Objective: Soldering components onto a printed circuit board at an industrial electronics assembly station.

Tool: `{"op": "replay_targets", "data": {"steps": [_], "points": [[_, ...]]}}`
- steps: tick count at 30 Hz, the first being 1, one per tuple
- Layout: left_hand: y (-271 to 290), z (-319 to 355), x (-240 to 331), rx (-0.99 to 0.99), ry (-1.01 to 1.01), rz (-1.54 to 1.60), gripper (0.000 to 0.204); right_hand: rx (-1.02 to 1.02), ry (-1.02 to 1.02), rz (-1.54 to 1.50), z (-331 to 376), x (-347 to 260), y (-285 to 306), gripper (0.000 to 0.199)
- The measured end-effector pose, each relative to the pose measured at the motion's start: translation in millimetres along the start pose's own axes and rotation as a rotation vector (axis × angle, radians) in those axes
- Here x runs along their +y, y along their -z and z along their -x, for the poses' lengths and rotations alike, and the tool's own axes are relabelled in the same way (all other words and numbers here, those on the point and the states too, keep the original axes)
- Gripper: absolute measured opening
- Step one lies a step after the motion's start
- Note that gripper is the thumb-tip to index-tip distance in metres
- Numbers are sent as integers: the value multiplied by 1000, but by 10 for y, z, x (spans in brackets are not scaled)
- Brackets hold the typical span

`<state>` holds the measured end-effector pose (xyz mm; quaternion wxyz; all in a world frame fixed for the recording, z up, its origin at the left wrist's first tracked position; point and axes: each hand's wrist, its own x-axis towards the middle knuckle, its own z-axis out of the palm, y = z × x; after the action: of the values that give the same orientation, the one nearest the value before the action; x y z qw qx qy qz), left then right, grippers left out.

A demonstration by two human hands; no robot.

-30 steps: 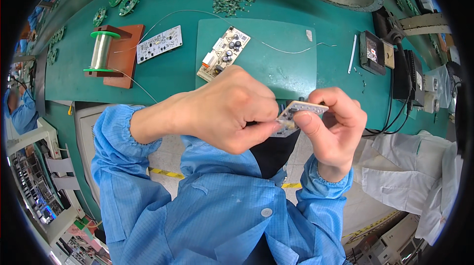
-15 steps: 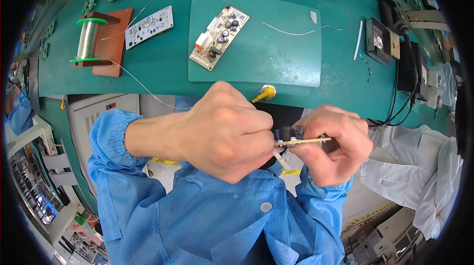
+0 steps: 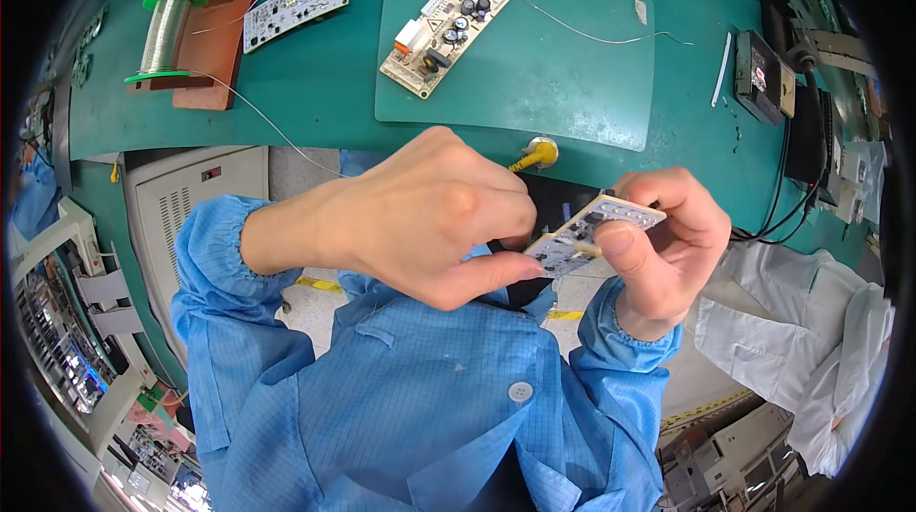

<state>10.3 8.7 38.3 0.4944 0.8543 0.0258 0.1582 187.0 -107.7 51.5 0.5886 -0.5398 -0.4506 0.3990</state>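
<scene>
Small circuit board [image 3: 590,233] half behind left hand [image 3: 420,216] (underside unseen)

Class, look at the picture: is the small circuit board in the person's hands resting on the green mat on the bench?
No. Both the left hand and the right hand hold the small circuit board up in front of the bench, clear of the green mat.

Both forearms are raised from the lower edge, sleeved in blue to the wrists, and the hands are brought close together before the chest. The left hand [image 3: 420,216] is curled, back upward, its fingertips pinched. The right hand [image 3: 663,245] is closed in a grip, thumb uppermost.
</scene>
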Motion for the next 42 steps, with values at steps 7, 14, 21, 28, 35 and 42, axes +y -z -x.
{"op": "replay_targets", "data": {"steps": [7, 14, 21, 28, 35, 42], "points": [[-116, 5, -42, 46, -20, 38, 24, -34, 71, 163, -21, -9, -13, 20], [-195, -12, -42, 159, -204, -362, 25, 97, 98, 471, 71, -26, -121, 17], [-166, -23, 28, -25, -51, -77, 27, 79, -18, -70, 113, 13, 73, 18], [-276, -40, 34, -14, -38, 30, 24, 62, -9, 94, 82, -18, 120, 19], [-471, 196, 288, 42, -231, -25, 29, -112, 251, -6, 290, -95, 126, 24], [-880, 592, 304, -154, -24, 84, 26, -136, 45, 12, 897, 224, 34, 28]]}}
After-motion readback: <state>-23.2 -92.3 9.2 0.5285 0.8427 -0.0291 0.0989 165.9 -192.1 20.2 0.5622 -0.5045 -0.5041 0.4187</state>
